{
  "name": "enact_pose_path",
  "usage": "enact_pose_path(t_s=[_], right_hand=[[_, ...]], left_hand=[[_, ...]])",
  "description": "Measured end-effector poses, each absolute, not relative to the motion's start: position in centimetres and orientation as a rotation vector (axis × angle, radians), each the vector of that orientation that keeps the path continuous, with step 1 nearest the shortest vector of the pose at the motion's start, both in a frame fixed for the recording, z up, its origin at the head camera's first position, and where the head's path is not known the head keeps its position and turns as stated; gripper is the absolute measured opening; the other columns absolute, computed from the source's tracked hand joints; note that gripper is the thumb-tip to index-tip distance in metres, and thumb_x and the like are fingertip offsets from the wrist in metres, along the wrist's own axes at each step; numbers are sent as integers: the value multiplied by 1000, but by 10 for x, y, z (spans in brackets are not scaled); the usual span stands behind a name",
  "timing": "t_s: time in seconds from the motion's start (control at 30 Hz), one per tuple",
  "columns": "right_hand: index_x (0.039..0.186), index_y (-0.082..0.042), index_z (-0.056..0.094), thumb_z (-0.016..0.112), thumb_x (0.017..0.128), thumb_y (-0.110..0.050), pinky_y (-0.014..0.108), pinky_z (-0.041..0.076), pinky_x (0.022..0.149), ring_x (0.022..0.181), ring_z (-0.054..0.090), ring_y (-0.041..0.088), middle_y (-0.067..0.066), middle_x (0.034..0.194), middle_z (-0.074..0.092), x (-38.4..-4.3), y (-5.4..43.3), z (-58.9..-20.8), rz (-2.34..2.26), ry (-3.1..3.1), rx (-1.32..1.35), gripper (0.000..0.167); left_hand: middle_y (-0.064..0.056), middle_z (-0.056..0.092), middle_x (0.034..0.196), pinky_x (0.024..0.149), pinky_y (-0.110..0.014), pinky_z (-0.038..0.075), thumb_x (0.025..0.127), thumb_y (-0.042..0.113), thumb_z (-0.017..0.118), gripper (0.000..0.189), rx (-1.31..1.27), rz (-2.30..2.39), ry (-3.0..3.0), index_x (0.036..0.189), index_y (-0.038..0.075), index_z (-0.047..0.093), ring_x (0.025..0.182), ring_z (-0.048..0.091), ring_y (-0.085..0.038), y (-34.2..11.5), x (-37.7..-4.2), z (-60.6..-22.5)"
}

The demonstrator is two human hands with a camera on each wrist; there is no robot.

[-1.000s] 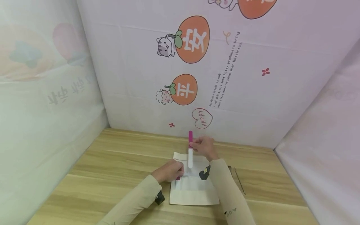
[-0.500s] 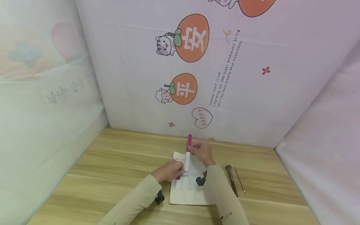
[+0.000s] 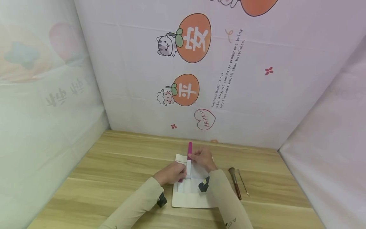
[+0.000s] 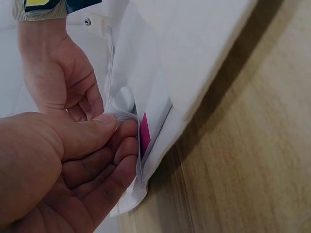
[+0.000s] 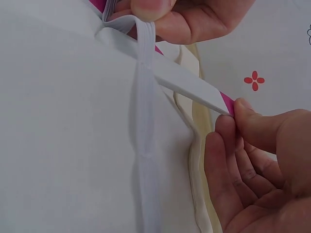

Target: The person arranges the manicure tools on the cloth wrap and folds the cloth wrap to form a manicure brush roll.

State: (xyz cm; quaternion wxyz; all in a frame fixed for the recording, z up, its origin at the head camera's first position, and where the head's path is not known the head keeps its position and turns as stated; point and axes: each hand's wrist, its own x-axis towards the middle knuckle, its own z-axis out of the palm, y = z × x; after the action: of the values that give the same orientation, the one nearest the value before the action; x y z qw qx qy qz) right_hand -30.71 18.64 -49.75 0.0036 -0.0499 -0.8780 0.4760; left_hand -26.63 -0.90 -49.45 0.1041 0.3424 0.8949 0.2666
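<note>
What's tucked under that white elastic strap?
A magenta-and-white stick and the white end of a second stick. The elastic strap and left hand hide part of the first.

The left hand (image 3: 171,173) hides most of a magenta-and-white piece (image 3: 180,181) on the pouch (image 3: 193,201). An elastic band (image 5: 146,102) across the pouch covers part of the stick (image 5: 192,87). The right sleeve (image 3: 228,198) hides the pouch's lower right corner. High above the pouch, 1 orange fruit print (image 3: 257,6) is cut off.
</note>
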Motion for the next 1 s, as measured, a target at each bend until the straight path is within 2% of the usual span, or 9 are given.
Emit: enact_pose_path(t_s=[0.2, 0.4, 0.6, 0.73, 0.83, 1.0], right_hand=[[86, -7, 78, 83, 92, -23, 27, 45, 65, 73, 60, 16, 4, 77, 73, -301, 187, -495, 1452, -2851, -140, 18], [82, -7, 77, 83, 92, -19, 26, 46, 66, 70, 60, 15, 3, 72, 72, -297, 188, -495, 1461, -2914, -119, 17], [90, -4, 81, 83, 90, -15, 27, 55, 72, 70, 69, 14, 7, 80, 79, -292, 188, -493, 1558, -2980, -61, 12], [95, -1, 82, 83, 90, -12, 26, 61, 70, 66, 74, 13, 11, 85, 81, -289, 187, -492, 1607, -3028, -72, 12], [93, -3, 82, 84, 90, -15, 26, 59, 71, 66, 74, 14, 10, 81, 80, -290, 187, -489, 1549, -3082, -106, 12], [79, -7, 79, 85, 89, -26, 26, 50, 69, 67, 69, 15, 6, 72, 77, -296, 187, -485, 1328, -3134, -169, 22]], left_hand=[[6, 56, 69, 62, -19, 43, 101, 3, 65, 19, 1042, 789, 2649, 83, 8, 66, 62, 49, -3, -8, -266, -494], [7, 55, 69, 63, -19, 43, 102, 4, 65, 19, 1022, 773, 2652, 83, 9, 66, 63, 48, -4, -8, -267, -494], [6, 55, 70, 64, -20, 44, 101, 4, 65, 19, 1022, 784, 2653, 83, 9, 66, 64, 49, -4, -9, -267, -495], [6, 55, 71, 65, -20, 45, 102, 5, 64, 19, 1015, 787, 2648, 84, 8, 66, 66, 50, -5, -9, -266, -494], [5, 56, 73, 66, -21, 45, 103, 5, 64, 17, 1015, 788, 2644, 86, 6, 67, 67, 50, -5, -9, -265, -492], [4, 56, 72, 65, -21, 45, 103, 4, 64, 17, 1021, 797, 2641, 86, 6, 67, 67, 51, -6, -10, -264, -492]])
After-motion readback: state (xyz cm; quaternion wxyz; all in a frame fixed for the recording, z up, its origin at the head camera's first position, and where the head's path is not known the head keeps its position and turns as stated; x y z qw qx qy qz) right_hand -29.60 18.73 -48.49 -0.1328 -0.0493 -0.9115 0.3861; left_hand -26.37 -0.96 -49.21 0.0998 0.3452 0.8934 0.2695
